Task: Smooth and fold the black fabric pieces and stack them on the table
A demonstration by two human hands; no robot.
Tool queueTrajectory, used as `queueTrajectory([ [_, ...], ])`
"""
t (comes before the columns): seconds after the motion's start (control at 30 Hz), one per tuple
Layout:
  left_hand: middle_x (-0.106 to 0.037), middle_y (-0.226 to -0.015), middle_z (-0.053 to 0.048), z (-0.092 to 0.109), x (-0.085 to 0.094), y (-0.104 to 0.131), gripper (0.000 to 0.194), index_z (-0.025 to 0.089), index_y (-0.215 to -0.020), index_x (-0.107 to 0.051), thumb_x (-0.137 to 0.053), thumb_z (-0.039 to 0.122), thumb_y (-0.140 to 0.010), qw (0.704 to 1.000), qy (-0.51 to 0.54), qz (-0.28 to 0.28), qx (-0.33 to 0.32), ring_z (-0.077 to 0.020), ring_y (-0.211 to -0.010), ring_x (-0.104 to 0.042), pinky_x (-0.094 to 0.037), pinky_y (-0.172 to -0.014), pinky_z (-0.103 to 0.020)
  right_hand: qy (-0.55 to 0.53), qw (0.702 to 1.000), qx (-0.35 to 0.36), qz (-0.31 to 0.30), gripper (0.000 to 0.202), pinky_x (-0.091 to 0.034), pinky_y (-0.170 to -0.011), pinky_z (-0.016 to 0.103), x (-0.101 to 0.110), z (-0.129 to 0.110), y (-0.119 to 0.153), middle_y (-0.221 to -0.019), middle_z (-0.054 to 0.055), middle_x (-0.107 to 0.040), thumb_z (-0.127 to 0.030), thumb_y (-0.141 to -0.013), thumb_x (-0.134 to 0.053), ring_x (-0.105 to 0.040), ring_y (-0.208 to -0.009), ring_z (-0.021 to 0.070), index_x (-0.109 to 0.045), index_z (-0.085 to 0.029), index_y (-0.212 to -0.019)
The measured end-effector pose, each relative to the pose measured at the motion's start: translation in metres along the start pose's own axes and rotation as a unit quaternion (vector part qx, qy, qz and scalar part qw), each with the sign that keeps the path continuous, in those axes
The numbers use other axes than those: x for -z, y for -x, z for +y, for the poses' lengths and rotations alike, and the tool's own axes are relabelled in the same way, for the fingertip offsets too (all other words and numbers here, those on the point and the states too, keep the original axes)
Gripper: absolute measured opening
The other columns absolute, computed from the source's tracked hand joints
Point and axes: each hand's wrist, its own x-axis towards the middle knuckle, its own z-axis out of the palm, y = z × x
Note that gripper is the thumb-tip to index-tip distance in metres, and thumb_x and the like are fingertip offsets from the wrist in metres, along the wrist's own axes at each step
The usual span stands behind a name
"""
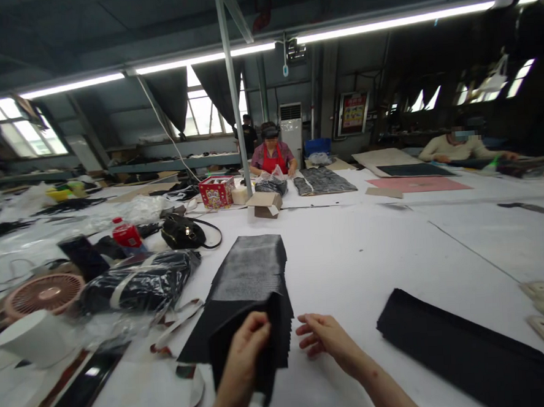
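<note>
- Gripping a thick stack of black fabric pieces (261, 327) at its near end, left hand (244, 352) closed around the edge, fingers (256, 327) curled over the top, near end lifted off the white work surface (349, 254).
- Hovering just right of that stack, right hand (324, 338) loosely open, fingers (307, 333) relaxed and spread, holding nothing; touching the fabric or not, hard to tell.
- Stretching away from the hands toward the middle of the surface, far part of the same stack, fanned flat with a greyish sheen on its upper face.
- Lying to the right, well apart from both hands, a long flat black fabric strip (469, 351), angled toward the lower right corner.
- Sitting to the left of the stack, a clear plastic bag stuffed with dark material (138, 282); past it, a black handbag with a strap (184, 232) and a red-labelled plastic bottle (127, 234).
- Resting at the far left edge, a small pink round desk fan (42, 294), with a white cylindrical roll (34, 338) in front of it.
- Standing further back near a grey metal pole (233, 95), a red patterned box (216, 191) and a small open cardboard box (265, 204).
- Seated across the surface, a person in a red apron (273, 157), hands near more dark fabric; off to the far right, another person in a pale top (457, 146), leaning over a separate surface.
</note>
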Motion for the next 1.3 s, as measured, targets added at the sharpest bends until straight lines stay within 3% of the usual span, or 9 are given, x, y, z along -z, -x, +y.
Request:
queueTrajectory([
  [0.1, -0.058, -0.076, 0.001, -0.031, -0.089, 0.016, 0.014, 0.02, -0.089, -0.057, -0.053, 0.032, -0.085, 0.97, -0.113, -0.203, -0.076, -0.0129, -0.065, -0.052, -0.043, -0.06, -0.023, -0.1, 0.991, -0.075, -0.052, 0.076, -0.047, -0.059, 0.027, 0.042, 0.021, 0.031, -0.081, 0.011, -0.066, -0.062, -0.095, -0.01, -0.061, -0.066, 0.0152, -0.065, -0.011, -0.101],
  [0.2, -0.063, -0.093, -0.003, -0.055, -0.124, 0.029, 0.017, 0.021, -0.095, -0.059, -0.057, 0.018, -0.078, 0.897, -0.283, -0.285, -0.184, -0.0179, -0.081, -0.056, -0.045, -0.074, -0.029, -0.159, 0.972, -0.153, -0.077, 0.065, -0.042, -0.055, 0.023, 0.076, 0.04, 0.06, -0.071, 0.006, -0.061, -0.066, -0.09, -0.032, -0.055, -0.06, 0.0116, -0.066, -0.011, -0.093],
  [0.37, -0.055, -0.124, -0.008, -0.073, -0.103, 0.011, 0.035, 0.022, -0.117, -0.056, -0.058, 0.019, -0.082, 0.809, -0.492, -0.206, -0.249, -0.0279, -0.113, -0.049, -0.038, -0.097, -0.042, -0.09, 0.979, -0.18, -0.027, 0.034, -0.033, -0.047, 0.022, 0.085, 0.055, 0.069, -0.055, -0.001, -0.052, -0.046, -0.08, -0.058, -0.042, -0.048, 0.0089, -0.068, -0.014, -0.076],
  [0.47, -0.057, -0.119, -0.007, -0.073, -0.095, -0.005, 0.032, 0.023, -0.118, -0.055, -0.058, 0.022, -0.085, 0.775, -0.546, -0.198, -0.25, -0.0259, -0.107, -0.052, -0.041, -0.094, -0.041, -0.021, 0.987, -0.156, 0.045, 0.018, -0.04, -0.062, 0.025, 0.066, 0.053, 0.059, -0.062, 0.0, -0.059, -0.033, -0.075, -0.062, -0.053, -0.063, 0.0144, -0.068, -0.017, -0.072],
  [0.57, -0.057, -0.115, -0.006, -0.07, -0.099, -0.017, 0.024, 0.023, -0.111, -0.057, -0.053, 0.018, -0.088, 0.749, -0.572, -0.209, -0.26, -0.0233, -0.101, -0.053, -0.043, -0.089, -0.038, 0.049, 0.979, -0.141, 0.136, 0.016, -0.04, -0.079, 0.031, 0.04, 0.048, 0.056, -0.083, 0.005, -0.063, -0.027, -0.081, -0.054, -0.057, -0.086, 0.0212, -0.069, -0.021, -0.083],
  [0.7, -0.059, -0.104, -0.006, -0.071, -0.104, -0.029, 0.019, 0.021, -0.1, -0.059, -0.044, 0.013, -0.091, 0.731, -0.583, -0.228, -0.271, -0.0212, -0.095, -0.054, -0.044, -0.085, -0.034, 0.172, 0.951, -0.082, 0.243, 0.027, -0.04, -0.078, 0.033, 0.008, 0.052, 0.064, -0.087, 0.007, -0.059, -0.02, -0.091, -0.039, -0.055, -0.087, 0.0218, -0.066, -0.023, -0.095],
  [0.8, -0.059, -0.103, -0.007, -0.076, -0.102, -0.032, 0.029, 0.02, -0.114, -0.055, -0.041, 0.009, -0.091, 0.727, -0.581, -0.23, -0.285, -0.0213, -0.096, -0.054, -0.045, -0.087, -0.034, 0.282, 0.909, 0.029, 0.304, 0.028, -0.041, -0.072, 0.031, -0.005, 0.061, 0.07, -0.081, 0.005, -0.057, -0.017, -0.093, -0.037, -0.054, -0.081, 0.0196, -0.063, -0.023, -0.101],
  [0.93, -0.056, -0.115, -0.009, -0.081, -0.1, -0.032, 0.053, 0.021, -0.142, -0.033, -0.039, 0.008, -0.091, 0.739, -0.568, -0.21, -0.296, -0.0221, -0.102, -0.052, -0.044, -0.09, -0.035, 0.351, 0.883, 0.086, 0.298, 0.031, -0.041, -0.07, 0.033, -0.009, 0.068, 0.073, -0.085, 0.006, -0.056, -0.013, -0.093, -0.038, -0.052, -0.079, 0.0203, -0.057, -0.02, -0.115],
  [1.3, -0.055, -0.115, -0.007, -0.08, -0.098, -0.032, 0.043, 0.024, -0.135, -0.044, -0.039, 0.013, -0.093, 0.766, -0.553, -0.182, -0.273, -0.0224, -0.104, -0.051, -0.044, -0.092, -0.037, 0.401, 0.864, 0.124, 0.276, 0.043, -0.041, -0.068, 0.036, -0.012, 0.07, 0.072, -0.088, 0.007, -0.055, -0.003, -0.085, -0.039, -0.051, -0.08, 0.0227, -0.053, -0.023, -0.12],
])
